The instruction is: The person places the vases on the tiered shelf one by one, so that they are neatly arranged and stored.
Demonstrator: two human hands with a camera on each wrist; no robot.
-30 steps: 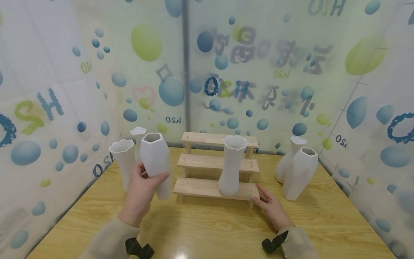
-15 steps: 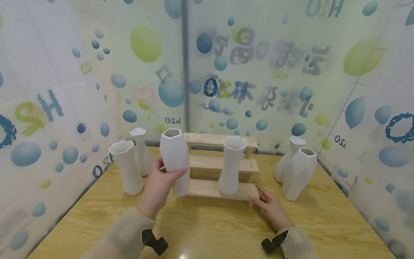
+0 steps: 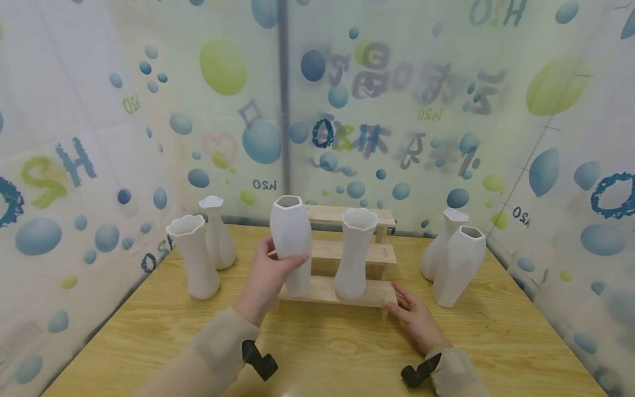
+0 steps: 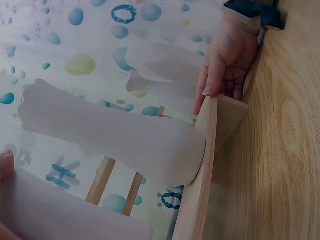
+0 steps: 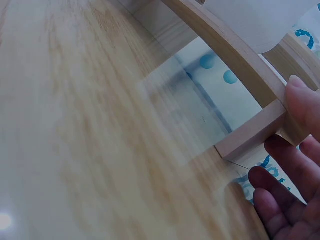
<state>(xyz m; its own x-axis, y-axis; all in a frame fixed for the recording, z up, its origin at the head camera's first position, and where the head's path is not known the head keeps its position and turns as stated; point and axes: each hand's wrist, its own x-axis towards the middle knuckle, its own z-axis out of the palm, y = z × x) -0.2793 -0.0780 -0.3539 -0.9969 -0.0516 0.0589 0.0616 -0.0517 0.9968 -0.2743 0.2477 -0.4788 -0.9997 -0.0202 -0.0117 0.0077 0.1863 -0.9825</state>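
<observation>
In the head view my left hand grips a white faceted vase with an angular mouth, thumb across its front. It stands upright over the left part of the lowest step of a three-step wooden shelf. In the left wrist view, a gap shows between this vase's base and the step's board. A white scallop-rimmed vase rests on the same step, right of centre. My right hand holds the step's right end, its thumb on the board and fingers around the leg.
On the table at left stand a fluted white vase and a narrow-necked one. To the right are another faceted vase and a narrow-necked vase behind it. A printed curtain closes the back.
My left hand has carried the faceted vase rightward, from beside the left-hand vases to over the lowest step's left part. The right hand has stayed at the shelf's end.
</observation>
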